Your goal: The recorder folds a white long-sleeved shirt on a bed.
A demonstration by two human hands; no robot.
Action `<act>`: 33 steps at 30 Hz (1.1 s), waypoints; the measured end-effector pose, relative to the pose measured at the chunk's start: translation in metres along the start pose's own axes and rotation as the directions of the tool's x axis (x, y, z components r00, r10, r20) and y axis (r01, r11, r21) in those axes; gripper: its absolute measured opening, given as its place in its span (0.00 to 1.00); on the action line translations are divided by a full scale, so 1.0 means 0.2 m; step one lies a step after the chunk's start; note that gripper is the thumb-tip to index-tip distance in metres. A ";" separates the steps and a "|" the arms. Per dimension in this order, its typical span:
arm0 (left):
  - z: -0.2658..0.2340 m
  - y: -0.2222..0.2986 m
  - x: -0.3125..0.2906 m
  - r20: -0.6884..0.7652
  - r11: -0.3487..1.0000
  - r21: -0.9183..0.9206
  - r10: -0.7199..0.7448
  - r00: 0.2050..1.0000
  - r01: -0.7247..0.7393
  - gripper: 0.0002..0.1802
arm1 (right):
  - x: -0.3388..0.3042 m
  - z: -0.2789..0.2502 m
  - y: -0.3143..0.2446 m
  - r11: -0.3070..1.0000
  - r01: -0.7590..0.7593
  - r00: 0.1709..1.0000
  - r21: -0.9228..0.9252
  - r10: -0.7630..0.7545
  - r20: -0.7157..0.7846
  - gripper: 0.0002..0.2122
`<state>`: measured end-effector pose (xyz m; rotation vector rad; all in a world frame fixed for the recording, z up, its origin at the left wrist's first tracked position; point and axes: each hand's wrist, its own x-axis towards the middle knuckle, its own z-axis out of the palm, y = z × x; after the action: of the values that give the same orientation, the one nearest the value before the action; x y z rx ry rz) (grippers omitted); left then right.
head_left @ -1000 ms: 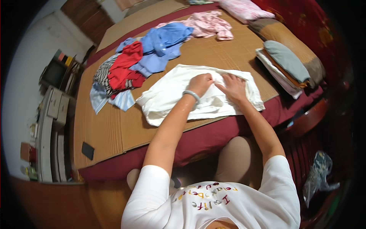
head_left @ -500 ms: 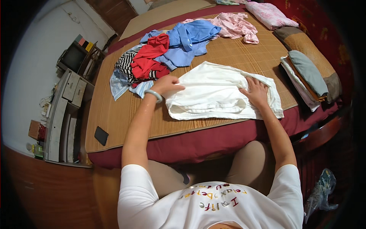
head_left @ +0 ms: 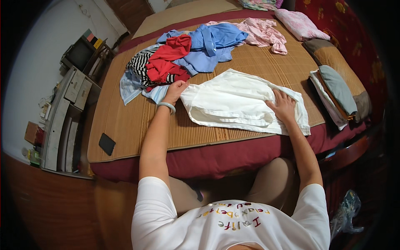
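A white garment (head_left: pixel 237 100) lies spread flat on the bamboo mat (head_left: pixel 137 125) that covers the bed. My left hand (head_left: pixel 176 90) grips its left edge with closed fingers; a pale bangle sits on that wrist. My right hand (head_left: pixel 284 106) presses flat, fingers spread, on the right part of the white garment. Just beyond my left hand lies a heap of unfolded clothes: a red piece (head_left: pixel 168 58), a blue shirt (head_left: pixel 212 43) and a black-and-white striped piece (head_left: pixel 139 66).
A pink garment (head_left: pixel 262 33) lies further back. A stack of folded clothes (head_left: pixel 333 93) sits at the mat's right edge beside pillows (head_left: pixel 333 62). A dark phone (head_left: pixel 106 144) lies near the mat's left front corner. Shelves with a small television (head_left: pixel 79 54) stand left of the bed.
My left hand slid from the middle of the white garment out to its left edge. The right hand moved toward the right end, and the garment now lies flatter and longer.
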<state>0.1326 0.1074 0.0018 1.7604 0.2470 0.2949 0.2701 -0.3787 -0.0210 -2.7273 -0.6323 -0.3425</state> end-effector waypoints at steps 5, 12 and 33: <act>-0.04 -0.02 0.00 -0.192 0.872 0.489 0.135 0.972 -0.024 0.22 | 0.00 0.00 0.00 1.000 0.003 1.000 -0.027 -0.003 -0.003 0.36; -0.06 0.04 0.03 -0.229 0.927 0.369 0.163 0.960 -0.069 0.27 | 0.00 -0.01 -0.01 1.000 -0.007 1.000 -0.014 0.007 0.011 0.36; 0.30 0.30 -0.64 -0.022 0.504 0.834 0.437 0.899 -0.224 0.22 | -0.01 0.06 0.03 0.999 0.042 0.995 -0.012 -0.043 -0.087 0.27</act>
<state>0.0325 -0.0018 0.0412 2.7350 0.2190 0.7750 0.2733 -0.3808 -0.0342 -2.6954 -0.6666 -0.4738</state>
